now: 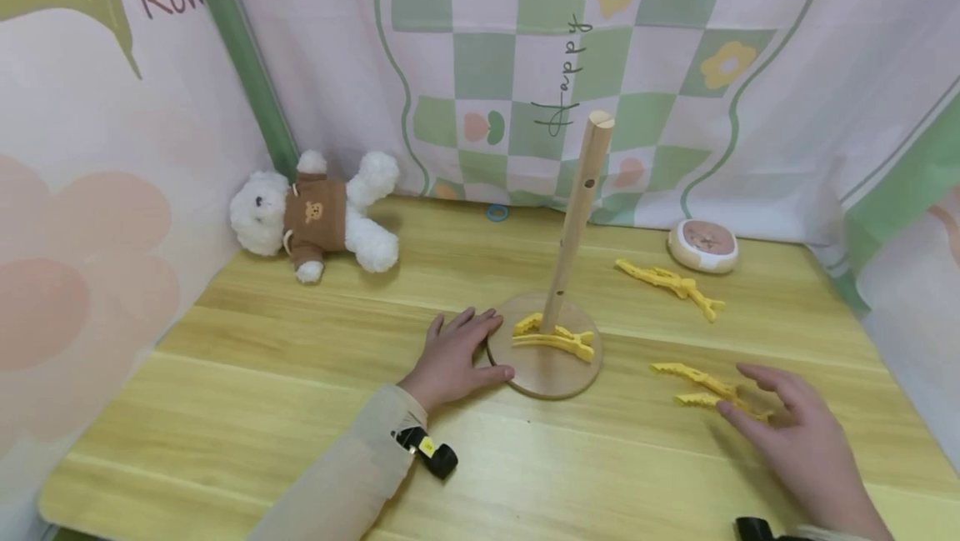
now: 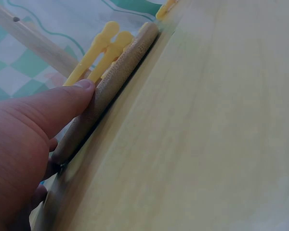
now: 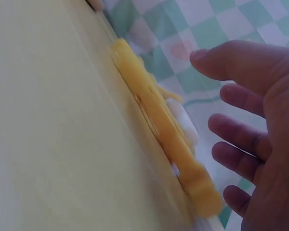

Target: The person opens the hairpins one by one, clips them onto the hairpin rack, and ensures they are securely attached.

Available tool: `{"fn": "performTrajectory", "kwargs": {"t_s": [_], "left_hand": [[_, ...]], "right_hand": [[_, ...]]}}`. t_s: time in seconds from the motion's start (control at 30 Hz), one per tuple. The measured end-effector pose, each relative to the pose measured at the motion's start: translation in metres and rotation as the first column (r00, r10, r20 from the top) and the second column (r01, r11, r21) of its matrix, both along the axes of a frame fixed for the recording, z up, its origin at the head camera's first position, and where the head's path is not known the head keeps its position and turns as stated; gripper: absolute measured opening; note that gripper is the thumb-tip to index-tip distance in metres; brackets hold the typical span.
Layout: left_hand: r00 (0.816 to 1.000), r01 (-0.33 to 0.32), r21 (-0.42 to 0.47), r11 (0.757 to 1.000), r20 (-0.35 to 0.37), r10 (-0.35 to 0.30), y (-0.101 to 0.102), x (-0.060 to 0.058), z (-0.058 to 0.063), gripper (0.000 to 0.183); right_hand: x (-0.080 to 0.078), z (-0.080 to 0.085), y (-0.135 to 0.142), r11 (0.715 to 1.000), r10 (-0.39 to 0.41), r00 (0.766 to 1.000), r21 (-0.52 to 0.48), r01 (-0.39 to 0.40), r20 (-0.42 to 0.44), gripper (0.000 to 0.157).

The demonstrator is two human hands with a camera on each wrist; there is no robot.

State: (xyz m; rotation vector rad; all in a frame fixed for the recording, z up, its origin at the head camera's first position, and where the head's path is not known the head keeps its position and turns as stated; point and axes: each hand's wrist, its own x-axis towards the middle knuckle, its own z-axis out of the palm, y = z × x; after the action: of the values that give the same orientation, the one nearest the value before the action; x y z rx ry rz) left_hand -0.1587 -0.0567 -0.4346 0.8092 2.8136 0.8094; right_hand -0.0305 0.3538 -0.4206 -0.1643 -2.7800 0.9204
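My left hand (image 1: 457, 362) rests at the left edge of a round wooden base (image 1: 547, 378), thumb and fingers spread along its rim. In the left wrist view the thumb (image 2: 62, 108) touches the rim. From the base rises a wooden pole (image 1: 576, 224), with long yellow plastic pieces (image 1: 555, 343), like hair clips, lying around its foot. On the right, my right hand (image 1: 813, 441) hovers with parted fingers over more yellow clip-like pieces (image 1: 693, 376). The right wrist view shows a yellow piece (image 3: 159, 120) apart from the fingers, nothing in the hand.
Farther back on the wooden table (image 1: 262, 408) lies another yellow clip-like piece (image 1: 667, 281), near a white and pink rounded device (image 1: 703, 246). A white plush bear (image 1: 318, 220) in a brown top lies back left. A small blue ring (image 1: 497, 212) sits by the checked curtain (image 1: 517, 66).
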Motion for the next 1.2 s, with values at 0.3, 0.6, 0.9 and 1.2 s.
{"fn": "performTrajectory", "kwargs": {"t_s": [0.3, 0.6, 0.9, 1.2], "left_hand": [[1.000, 0.003, 0.006, 1.000, -0.007, -0.003, -0.001, 0.000, -0.002, 0.084], [1.000, 0.005, 0.010, 1.000, -0.004, -0.005, -0.001, 0.000, 0.000, 0.083], [1.000, 0.010, 0.023, 1.000, 0.001, -0.010, 0.000, 0.000, -0.001, 0.082], [1.000, 0.007, 0.022, 1.000, 0.002, -0.007, 0.000, 0.000, 0.000, 0.082]], "right_hand": [[0.012, -0.005, 0.040, 0.997, -0.074, 0.991, -0.025, 0.077, 0.107, 0.072], [0.012, -0.006, 0.058, 0.996, 0.027, 0.968, 0.073, -0.047, 0.251, 0.075], [0.012, -0.006, 0.062, 0.990, 0.064, 0.956, 0.103, -0.097, 0.288, 0.066], [0.018, -0.004, 0.046, 0.999, 0.023, 0.980, -0.051, -0.013, 0.195, 0.048]]}}
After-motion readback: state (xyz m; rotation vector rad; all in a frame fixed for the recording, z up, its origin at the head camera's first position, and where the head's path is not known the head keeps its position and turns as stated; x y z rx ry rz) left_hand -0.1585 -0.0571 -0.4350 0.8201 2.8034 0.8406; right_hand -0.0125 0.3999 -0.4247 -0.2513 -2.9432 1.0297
